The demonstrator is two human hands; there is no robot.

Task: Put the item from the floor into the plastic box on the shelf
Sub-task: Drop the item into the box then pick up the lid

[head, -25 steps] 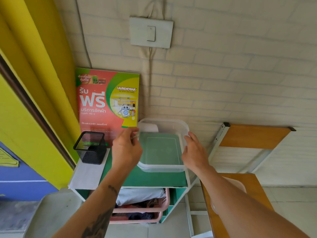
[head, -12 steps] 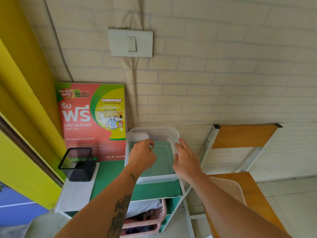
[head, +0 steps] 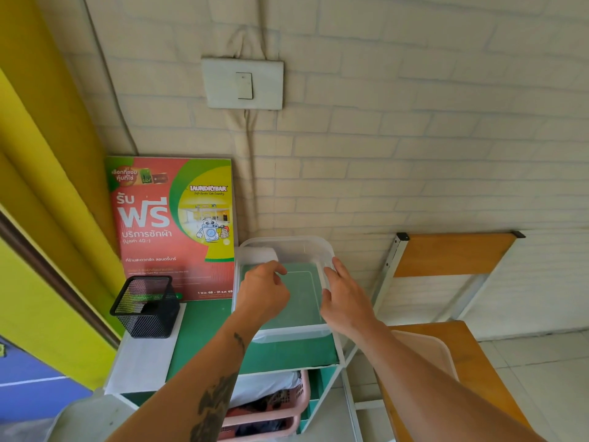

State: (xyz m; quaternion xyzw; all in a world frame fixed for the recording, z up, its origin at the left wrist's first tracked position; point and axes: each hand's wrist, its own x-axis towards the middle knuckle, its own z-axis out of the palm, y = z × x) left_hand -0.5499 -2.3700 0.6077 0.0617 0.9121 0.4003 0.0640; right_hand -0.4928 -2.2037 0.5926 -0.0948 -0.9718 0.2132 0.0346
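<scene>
Fingers (head: 276, 270) of the left hand (head: 262, 295) curl together over the clear rectangular plastic box (head: 314, 250); whether they pinch the item I cannot tell. Right hand (head: 345, 301) rests open-fingered against the box's right rim. That box sits on the green-topped white shelf (head: 204, 339), beside a black mesh pen holder (head: 147, 306).

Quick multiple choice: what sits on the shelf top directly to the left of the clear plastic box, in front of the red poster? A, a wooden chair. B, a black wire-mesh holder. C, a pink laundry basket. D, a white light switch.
B: the black mesh holder stands on the shelf top left of the plastic box, in front of the red poster.
</scene>
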